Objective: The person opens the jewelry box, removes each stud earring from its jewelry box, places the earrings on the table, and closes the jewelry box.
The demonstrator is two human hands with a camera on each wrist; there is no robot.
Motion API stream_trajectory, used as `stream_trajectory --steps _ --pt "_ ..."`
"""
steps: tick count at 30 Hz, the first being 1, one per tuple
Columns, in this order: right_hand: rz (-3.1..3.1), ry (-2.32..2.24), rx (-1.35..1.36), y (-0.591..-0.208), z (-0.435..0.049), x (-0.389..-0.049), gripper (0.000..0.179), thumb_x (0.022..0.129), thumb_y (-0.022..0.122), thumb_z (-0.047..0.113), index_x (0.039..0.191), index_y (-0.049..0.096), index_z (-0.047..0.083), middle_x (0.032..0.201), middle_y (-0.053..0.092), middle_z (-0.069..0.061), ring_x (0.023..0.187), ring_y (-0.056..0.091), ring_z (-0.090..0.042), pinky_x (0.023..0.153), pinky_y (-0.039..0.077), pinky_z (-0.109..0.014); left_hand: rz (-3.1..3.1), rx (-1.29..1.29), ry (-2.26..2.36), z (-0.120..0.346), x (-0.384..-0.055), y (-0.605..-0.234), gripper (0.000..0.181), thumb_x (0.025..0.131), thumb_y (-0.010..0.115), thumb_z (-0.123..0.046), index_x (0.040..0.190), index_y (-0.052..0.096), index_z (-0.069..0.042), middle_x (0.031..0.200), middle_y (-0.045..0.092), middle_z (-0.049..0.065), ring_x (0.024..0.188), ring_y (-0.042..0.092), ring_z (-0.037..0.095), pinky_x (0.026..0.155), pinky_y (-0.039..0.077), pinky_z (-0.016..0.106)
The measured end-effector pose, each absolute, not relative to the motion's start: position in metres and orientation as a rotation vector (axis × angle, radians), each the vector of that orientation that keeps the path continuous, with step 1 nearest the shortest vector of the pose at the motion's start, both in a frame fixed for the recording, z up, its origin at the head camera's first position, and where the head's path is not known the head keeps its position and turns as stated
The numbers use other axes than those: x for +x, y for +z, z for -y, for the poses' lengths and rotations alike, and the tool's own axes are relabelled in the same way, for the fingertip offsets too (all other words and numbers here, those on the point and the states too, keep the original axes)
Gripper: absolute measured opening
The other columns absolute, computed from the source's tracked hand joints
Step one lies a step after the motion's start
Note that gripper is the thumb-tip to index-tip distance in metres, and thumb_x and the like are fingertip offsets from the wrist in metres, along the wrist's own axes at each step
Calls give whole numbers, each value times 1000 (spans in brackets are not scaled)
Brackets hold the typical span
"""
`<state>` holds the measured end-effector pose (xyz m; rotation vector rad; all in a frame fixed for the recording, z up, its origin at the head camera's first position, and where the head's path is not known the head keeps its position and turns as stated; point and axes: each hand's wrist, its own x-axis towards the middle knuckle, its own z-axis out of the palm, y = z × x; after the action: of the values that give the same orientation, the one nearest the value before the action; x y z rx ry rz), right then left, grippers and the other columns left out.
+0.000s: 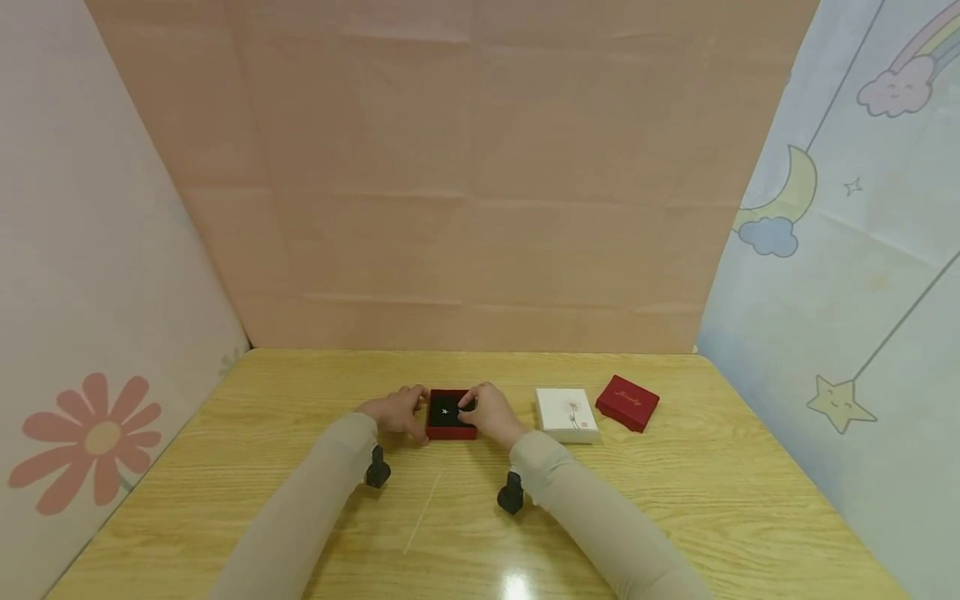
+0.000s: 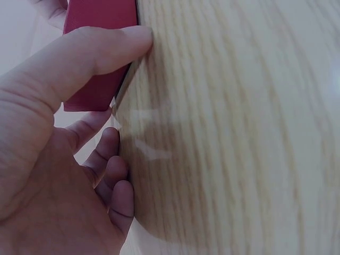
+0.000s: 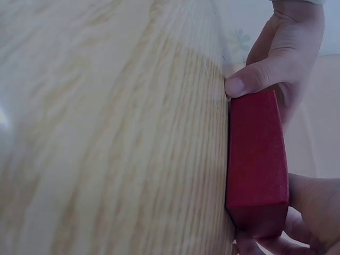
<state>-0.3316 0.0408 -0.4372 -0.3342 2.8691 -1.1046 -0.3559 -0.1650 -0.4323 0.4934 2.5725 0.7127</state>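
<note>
A small red jewelry box [image 1: 452,433] stands uncovered on the table, with a black insert [image 1: 441,399] inside. On the insert sits a tiny silver star-shaped piece [image 1: 445,411]. My left hand [image 1: 397,411] grips the box's left end, thumb at the front corner and forefinger at the back, as the left wrist view shows round the red wall [image 2: 98,95]. Over the right part of the insert, my right hand [image 1: 491,412] brings thumb and forefinger close together; I cannot tell whether something is between them. In the right wrist view, other right-hand fingers [image 3: 295,226] lie by the box's near end.
Right of the box lies a white box [image 1: 564,413] with a printed flower. Beyond it rests a red lid [image 1: 628,403] with gold lettering. The wooden table [image 1: 420,533] ends at a pinkish backdrop [image 1: 465,208], with printed sheets [image 1: 840,308] on both sides.
</note>
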Motion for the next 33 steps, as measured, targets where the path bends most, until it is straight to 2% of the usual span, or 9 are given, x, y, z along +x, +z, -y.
stream_trajectory --steps 22,24,26,28,31,33 --pt "-2872 -1143 -350 -436 -40 -330 6 84 74 8 85 69 6 120 56 -20 113 55 -36 97 45 -46 -2553 486 736 165 -358 -435 78 69 85 -24 132 42 -13 137 45 13 129 44 31 104 35 52" --pt "-2875 -1139 -355 -438 -41 -331 5 84 74 9 86 70 6 117 58 -17 110 56 -32 94 47 -43 -2561 487 726 165 -358 -435 78 69 85 -25 133 42 -13 136 46 13 128 45 31 104 36 52" --pt "-2864 -1151 -360 -438 -41 -332 5 84 74 9 86 70 6 112 61 -15 94 59 -26 81 50 -37 -2566 486 720 165 -357 -434 78 69 85 -25 133 42 -13 136 47 13 127 45 31 104 36 52" --pt "-2845 -1175 -359 -439 -41 -333 5 84 74 9 87 71 6 110 64 -14 79 56 -20 68 48 -31 -2570 485 716 164 -356 -434 78 69 85 -25 133 42 -13 136 47 13 127 45 31 104 36 52" --pt "-2790 -1241 -336 -438 -42 -334 5 85 73 9 88 71 6 113 64 -14 72 50 -16 63 45 -27 -2568 488 719 164 -355 -432 77 69 85 -25 132 42 -13 135 47 14 126 45 32 104 35 53" --pt "-2771 -1269 -337 -436 -43 -334 5 86 72 10 89 70 7 116 64 -13 76 51 -15 68 46 -28 -2568 491 720 164 -355 -432 77 69 85 -25 132 42 -13 135 47 14 127 45 32 104 35 52"
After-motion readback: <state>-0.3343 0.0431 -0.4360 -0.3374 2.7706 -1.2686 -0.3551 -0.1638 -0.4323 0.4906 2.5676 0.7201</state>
